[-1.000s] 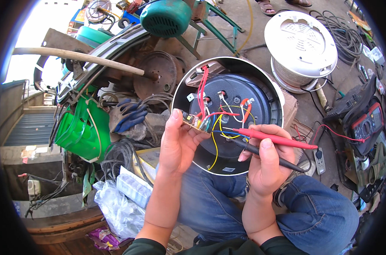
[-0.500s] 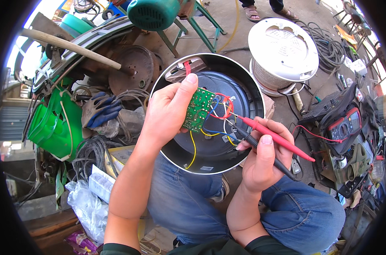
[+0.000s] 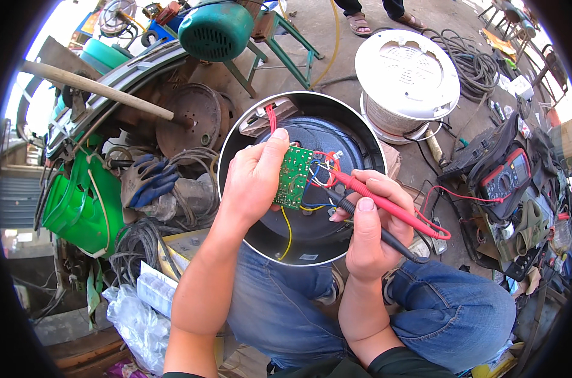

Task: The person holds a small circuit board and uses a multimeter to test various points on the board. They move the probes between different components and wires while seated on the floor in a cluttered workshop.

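Note:
My left hand (image 3: 255, 173) grips a green circuit board (image 3: 293, 178) by its left edge, thumb at the top corner, over a round black appliance housing (image 3: 327, 246). Red, blue, white and yellow wires run off the board into the housing. In my right hand (image 3: 374, 233) are two test probes, a red probe (image 3: 387, 203) and a black probe (image 3: 390, 239), held side by side like chopsticks. Their tips point at the board's right edge, among the wires; whether they touch it I cannot tell. The red lead reaches a red and black multimeter (image 3: 505, 176) at the right.
A white perforated appliance base (image 3: 407, 66) stands beyond the housing. An open tool bag (image 3: 468, 189) lies at the right, coiled cable (image 3: 468, 63) behind it. Leftward are a green bucket (image 3: 78, 214), a work glove (image 3: 148, 176) and a wooden handle (image 3: 97, 88). Another person's feet (image 3: 360, 24) show at the top.
My right hand has moved left with both probes, bringing their tips closer to the circuit board. The board has come slightly lower, still in my left hand. The whole view has shifted a little.

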`<act>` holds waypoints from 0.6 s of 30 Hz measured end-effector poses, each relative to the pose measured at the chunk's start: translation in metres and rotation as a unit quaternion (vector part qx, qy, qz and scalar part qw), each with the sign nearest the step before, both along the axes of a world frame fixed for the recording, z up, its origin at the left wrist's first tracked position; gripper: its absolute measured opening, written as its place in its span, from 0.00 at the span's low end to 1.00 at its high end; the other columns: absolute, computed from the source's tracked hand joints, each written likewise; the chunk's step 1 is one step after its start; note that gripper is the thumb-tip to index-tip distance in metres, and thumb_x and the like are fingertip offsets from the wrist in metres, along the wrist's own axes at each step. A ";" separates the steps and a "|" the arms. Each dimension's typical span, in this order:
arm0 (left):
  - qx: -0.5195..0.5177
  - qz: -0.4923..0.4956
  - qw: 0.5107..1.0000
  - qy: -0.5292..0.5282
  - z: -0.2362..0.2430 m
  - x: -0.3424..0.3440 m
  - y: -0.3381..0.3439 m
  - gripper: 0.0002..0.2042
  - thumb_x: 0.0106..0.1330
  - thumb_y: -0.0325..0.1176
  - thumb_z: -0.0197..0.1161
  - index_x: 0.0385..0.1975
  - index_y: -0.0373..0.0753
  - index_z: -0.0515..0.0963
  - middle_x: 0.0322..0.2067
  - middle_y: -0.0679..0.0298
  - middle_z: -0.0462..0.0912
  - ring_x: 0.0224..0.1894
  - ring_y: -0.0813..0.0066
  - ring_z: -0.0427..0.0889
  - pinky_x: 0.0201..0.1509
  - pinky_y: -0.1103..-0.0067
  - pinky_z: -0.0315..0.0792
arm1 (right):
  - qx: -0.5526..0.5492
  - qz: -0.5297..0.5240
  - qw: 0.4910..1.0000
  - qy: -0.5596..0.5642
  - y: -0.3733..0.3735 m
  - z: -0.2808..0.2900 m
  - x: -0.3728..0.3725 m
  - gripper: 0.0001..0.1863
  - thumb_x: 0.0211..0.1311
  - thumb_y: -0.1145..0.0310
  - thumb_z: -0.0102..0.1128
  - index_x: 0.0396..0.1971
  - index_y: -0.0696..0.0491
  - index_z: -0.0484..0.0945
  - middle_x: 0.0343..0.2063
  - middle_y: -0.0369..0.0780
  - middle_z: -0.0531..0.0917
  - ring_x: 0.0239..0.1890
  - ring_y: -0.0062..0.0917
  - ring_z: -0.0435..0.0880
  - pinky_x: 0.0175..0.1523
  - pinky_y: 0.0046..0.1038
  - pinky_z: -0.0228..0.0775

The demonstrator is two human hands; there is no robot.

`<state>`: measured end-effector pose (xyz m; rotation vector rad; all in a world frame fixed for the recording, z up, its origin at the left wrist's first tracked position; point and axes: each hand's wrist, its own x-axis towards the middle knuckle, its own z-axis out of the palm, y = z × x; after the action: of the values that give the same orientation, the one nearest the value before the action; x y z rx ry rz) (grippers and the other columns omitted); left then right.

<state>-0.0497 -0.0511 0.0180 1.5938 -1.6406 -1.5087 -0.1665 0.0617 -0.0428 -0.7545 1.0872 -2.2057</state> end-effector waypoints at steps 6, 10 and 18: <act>0.015 0.017 0.999 0.028 -0.001 0.001 -0.002 0.27 0.76 0.50 0.47 0.21 0.37 0.79 0.14 0.68 0.76 0.13 0.83 0.72 0.15 0.82 0.62 | -0.001 0.014 1.000 -0.009 -0.002 0.001 0.000 0.14 0.67 0.76 0.51 0.50 0.65 0.73 0.48 0.56 0.79 0.32 0.25 0.80 0.31 0.25 0.81; 0.063 0.065 0.993 0.072 -0.006 0.007 -0.006 0.26 0.75 0.51 0.44 0.23 0.38 0.79 0.15 0.66 0.78 0.12 0.80 0.72 0.15 0.83 0.62 | -0.009 0.011 0.999 -0.047 0.002 -0.001 0.000 0.15 0.68 0.74 0.50 0.51 0.66 0.73 0.48 0.57 0.79 0.32 0.25 0.80 0.31 0.26 0.81; 0.112 0.065 0.983 0.131 -0.014 0.022 -0.013 0.24 0.74 0.55 0.46 0.41 0.37 0.76 0.27 0.60 0.83 0.17 0.75 0.79 0.13 0.83 0.68 | -0.008 0.020 0.996 -0.084 0.004 -0.001 -0.002 0.16 0.67 0.74 0.51 0.50 0.68 0.73 0.47 0.58 0.79 0.31 0.26 0.80 0.29 0.27 0.81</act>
<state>-0.0281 -0.0642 0.0038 1.5035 -1.2363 -1.7965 -0.1682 0.0661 -0.0440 -0.5803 0.9651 -2.2029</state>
